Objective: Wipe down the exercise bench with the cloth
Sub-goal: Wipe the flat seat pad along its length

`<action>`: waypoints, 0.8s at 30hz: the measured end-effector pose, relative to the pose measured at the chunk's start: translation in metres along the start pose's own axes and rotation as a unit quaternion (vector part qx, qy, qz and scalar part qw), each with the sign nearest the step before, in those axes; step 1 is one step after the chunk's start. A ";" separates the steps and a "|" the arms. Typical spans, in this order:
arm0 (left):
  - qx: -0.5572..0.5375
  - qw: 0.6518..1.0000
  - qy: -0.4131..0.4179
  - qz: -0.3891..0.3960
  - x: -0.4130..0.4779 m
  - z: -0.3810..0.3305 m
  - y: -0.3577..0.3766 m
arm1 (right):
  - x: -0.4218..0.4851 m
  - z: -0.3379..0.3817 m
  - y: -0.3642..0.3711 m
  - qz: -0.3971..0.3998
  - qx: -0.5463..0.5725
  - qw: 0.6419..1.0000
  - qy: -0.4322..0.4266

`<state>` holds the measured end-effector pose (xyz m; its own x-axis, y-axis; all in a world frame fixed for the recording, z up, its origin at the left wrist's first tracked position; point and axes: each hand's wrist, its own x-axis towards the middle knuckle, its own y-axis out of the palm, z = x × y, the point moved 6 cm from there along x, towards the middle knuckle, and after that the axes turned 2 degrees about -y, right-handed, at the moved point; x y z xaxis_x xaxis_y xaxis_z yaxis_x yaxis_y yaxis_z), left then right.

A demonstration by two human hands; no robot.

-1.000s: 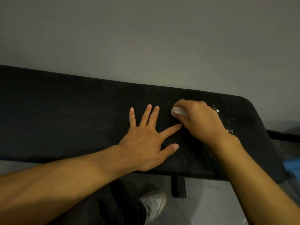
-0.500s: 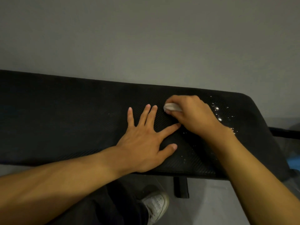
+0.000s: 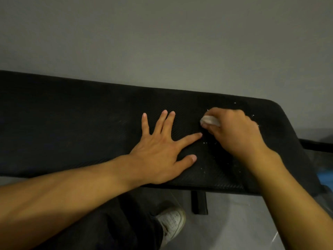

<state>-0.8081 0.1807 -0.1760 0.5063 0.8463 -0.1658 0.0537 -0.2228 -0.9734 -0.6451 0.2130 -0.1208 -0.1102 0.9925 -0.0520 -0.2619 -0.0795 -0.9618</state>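
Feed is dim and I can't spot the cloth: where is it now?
Head view: the cloth is bunched in the right hand, on the bench near its right end, just right of the spread left hand.

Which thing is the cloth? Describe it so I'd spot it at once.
Find the long black ribbed exercise bench across the picture and follow it toward its right end. There the right hand curls over a small crumpled white cloth, peeking out by the fingertips. Unlike the tiny glinting droplets nearby, it is one wad; the left hand lies flat, empty.
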 end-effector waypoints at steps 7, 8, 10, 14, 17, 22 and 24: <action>-0.003 1.000 0.000 -0.008 -0.001 0.001 -0.001 | -0.053 0.008 0.011 0.030 0.047 0.998 -0.043; 0.005 1.000 0.003 -0.005 0.000 0.001 0.000 | -0.060 0.008 0.012 0.055 0.052 0.996 -0.046; 0.014 1.000 0.010 0.007 0.001 0.000 0.001 | -0.058 0.003 0.011 0.071 0.054 0.995 -0.039; 0.016 0.999 0.015 0.024 0.002 0.000 0.000 | -0.044 0.002 0.004 -0.032 0.024 0.999 -0.031; 0.008 1.000 0.023 0.014 0.000 0.001 -0.001 | -0.068 0.006 0.015 -0.013 0.060 0.997 -0.049; 0.007 1.000 0.025 -0.006 0.002 0.002 0.000 | -0.094 0.006 0.017 0.015 0.057 0.997 -0.050; 0.011 1.000 0.018 -0.009 0.002 0.000 0.000 | -0.078 0.004 0.012 -0.034 0.016 0.999 -0.033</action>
<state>-0.8071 0.1829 -0.1762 0.5364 0.8317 -0.1433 0.0434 -0.1967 -0.9795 -0.6439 0.1342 -0.1273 -0.1546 0.9875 0.0323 -0.3017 -0.0160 -0.9533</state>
